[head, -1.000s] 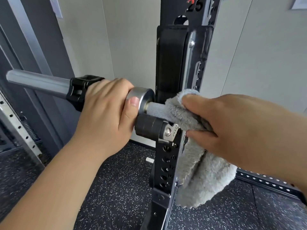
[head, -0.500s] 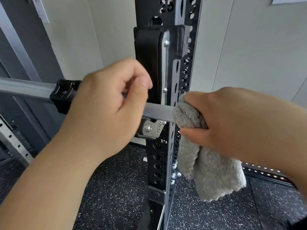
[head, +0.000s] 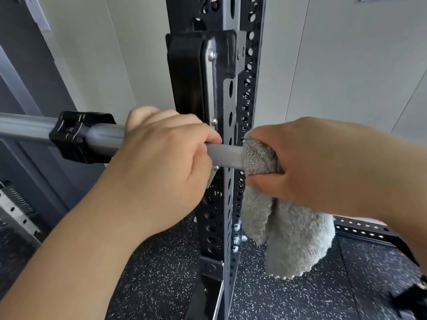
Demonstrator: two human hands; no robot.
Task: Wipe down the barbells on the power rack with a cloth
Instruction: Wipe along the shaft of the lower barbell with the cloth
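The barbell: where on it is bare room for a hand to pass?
One short bare patch of barbell lies between the left hand and the cloth held by the right hand. It is crowded: the rack upright stands directly behind. The sleeve left of the black collar is bare.

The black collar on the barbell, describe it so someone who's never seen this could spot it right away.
Find the black rack upright in the middle, then follow the grey barbell leftward past the left hand. The collar is the chunky black clamp around the bar's thicker sleeve, the only black piece on the bar.
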